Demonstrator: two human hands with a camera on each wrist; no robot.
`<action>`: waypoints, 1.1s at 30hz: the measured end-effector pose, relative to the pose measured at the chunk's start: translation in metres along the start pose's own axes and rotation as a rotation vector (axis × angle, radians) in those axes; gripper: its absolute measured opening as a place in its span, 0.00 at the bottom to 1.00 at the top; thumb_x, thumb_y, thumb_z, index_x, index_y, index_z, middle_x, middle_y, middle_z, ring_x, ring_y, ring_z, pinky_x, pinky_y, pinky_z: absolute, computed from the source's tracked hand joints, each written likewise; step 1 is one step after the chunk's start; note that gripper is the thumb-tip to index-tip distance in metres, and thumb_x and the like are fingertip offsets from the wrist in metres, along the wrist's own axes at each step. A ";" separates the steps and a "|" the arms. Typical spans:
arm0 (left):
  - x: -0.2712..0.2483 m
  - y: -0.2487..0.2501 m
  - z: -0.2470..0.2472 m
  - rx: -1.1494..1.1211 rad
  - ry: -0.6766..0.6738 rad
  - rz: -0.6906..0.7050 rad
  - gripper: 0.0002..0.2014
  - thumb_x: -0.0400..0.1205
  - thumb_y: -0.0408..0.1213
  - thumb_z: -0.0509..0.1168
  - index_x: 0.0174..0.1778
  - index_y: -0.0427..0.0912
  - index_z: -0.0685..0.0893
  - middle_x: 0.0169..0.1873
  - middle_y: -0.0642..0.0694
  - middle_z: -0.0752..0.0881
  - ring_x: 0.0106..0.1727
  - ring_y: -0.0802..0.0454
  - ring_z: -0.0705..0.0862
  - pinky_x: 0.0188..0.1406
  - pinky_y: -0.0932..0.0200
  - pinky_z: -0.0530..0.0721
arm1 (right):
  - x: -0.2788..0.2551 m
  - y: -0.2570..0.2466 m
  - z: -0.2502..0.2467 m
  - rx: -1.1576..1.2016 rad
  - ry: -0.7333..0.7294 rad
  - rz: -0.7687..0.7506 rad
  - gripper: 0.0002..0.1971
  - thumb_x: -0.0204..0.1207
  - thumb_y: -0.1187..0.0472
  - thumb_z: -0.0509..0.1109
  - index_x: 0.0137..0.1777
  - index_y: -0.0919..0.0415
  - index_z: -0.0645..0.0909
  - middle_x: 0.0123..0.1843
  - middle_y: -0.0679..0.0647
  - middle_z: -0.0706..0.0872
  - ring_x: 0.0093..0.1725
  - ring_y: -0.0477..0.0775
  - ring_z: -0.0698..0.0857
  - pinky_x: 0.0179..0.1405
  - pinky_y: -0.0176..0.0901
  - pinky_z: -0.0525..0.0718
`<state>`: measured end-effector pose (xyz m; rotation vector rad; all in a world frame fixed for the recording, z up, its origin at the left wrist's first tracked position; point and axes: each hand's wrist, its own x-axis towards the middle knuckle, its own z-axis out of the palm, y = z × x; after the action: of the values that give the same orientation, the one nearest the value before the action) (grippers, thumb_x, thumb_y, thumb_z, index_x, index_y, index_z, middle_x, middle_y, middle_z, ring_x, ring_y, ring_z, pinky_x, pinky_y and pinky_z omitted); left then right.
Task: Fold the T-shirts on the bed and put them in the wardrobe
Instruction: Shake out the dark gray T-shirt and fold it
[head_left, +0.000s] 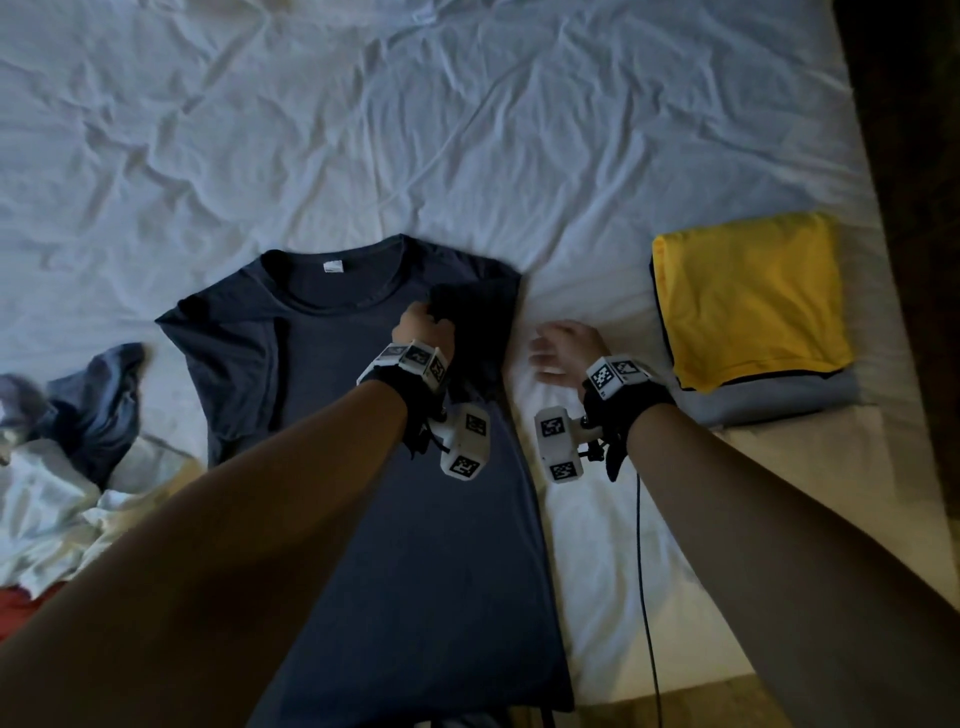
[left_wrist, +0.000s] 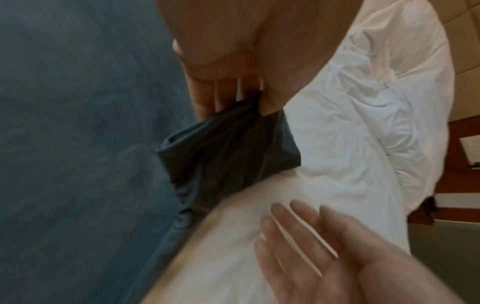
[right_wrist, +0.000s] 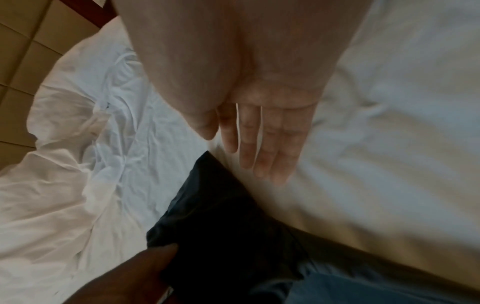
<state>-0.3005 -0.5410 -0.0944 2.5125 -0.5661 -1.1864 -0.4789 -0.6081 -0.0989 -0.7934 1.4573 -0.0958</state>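
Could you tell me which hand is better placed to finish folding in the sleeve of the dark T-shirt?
The left hand: it already grips the sleeve of the dark T-shirt. The right hand is open over the white sheet beside the shirt, holding nothing.

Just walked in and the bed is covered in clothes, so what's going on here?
A person is folding T-shirts. The left hand pinches the right sleeve of the navy T-shirt, which lies flat on the white sheet, folding it inward. The right hand hovers open beside it. A yellow folded shirt tops a small stack; an unfolded pile waits.
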 end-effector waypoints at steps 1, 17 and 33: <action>0.004 -0.004 -0.001 0.000 -0.004 -0.048 0.18 0.83 0.36 0.61 0.69 0.37 0.76 0.64 0.34 0.81 0.63 0.35 0.80 0.48 0.56 0.72 | 0.002 0.003 0.001 -0.024 0.005 0.000 0.06 0.84 0.60 0.63 0.47 0.54 0.80 0.42 0.54 0.85 0.39 0.53 0.84 0.39 0.44 0.84; 0.044 0.047 0.010 0.631 -0.367 0.640 0.22 0.85 0.40 0.58 0.75 0.60 0.74 0.60 0.38 0.84 0.55 0.35 0.85 0.53 0.50 0.83 | 0.019 0.030 0.024 -0.488 -0.184 0.109 0.09 0.72 0.56 0.78 0.35 0.58 0.83 0.34 0.59 0.85 0.35 0.55 0.82 0.38 0.46 0.80; 0.039 0.017 -0.031 0.010 -0.026 0.119 0.22 0.73 0.39 0.71 0.59 0.35 0.75 0.45 0.41 0.80 0.45 0.44 0.81 0.38 0.48 0.82 | -0.031 0.015 0.086 -0.858 -0.085 -0.233 0.06 0.76 0.56 0.67 0.41 0.49 0.72 0.40 0.50 0.80 0.43 0.55 0.81 0.41 0.43 0.73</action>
<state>-0.2568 -0.5706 -0.0940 2.4375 -0.7197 -1.1770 -0.4128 -0.5446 -0.0883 -1.6377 1.3020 0.4115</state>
